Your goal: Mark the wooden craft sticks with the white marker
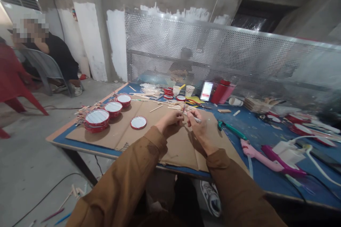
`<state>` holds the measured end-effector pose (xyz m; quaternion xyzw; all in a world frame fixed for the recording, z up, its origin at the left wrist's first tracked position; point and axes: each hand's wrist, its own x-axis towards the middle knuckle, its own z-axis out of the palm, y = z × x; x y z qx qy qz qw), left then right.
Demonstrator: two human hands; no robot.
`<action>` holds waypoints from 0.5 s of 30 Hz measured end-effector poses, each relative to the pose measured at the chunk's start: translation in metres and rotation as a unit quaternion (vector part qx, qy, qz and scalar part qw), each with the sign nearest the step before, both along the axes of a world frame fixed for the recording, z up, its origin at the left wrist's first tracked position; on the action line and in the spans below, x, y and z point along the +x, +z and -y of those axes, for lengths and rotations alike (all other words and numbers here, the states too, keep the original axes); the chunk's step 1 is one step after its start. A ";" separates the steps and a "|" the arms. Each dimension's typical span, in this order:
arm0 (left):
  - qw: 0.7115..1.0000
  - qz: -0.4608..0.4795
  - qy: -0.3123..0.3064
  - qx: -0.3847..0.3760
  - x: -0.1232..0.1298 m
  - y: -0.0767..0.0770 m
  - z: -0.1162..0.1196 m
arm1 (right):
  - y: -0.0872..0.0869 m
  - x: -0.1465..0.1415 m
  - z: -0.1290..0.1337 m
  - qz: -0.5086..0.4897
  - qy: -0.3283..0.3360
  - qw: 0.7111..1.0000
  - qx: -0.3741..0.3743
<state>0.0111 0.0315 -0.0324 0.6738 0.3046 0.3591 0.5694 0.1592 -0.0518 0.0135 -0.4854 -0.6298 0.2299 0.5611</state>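
Observation:
Both my hands meet over the brown cardboard sheet (pixel 170 152) on the table. My left hand (pixel 173 120) is closed, pinching what looks like a thin wooden stick (pixel 184 107) that points up and away. Close beside it, my right hand (pixel 199 126) is wrapped round a slim pale pen (pixel 196 119), its tip near the stick. Fine detail between the fingers is too small to tell. Beyond the hands lies a loose pile of wooden sticks (pixel 174 105). Left of them, a round red-rimmed lid (pixel 138 122) lies flat on the cardboard.
Red-rimmed round tins (pixel 96 120) with sticks attached line the left edge. Right of the cardboard lie teal pliers (pixel 233 130), a pink glue gun (pixel 262 156) and a power strip with cables. A lit phone (pixel 206 90) and red bottle (pixel 220 91) stand at the back before a perforated metal screen.

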 end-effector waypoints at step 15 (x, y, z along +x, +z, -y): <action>1.000 -0.002 0.005 0.011 -0.001 0.000 0.000 | -0.002 0.000 -0.002 0.016 -0.006 1.000 -0.002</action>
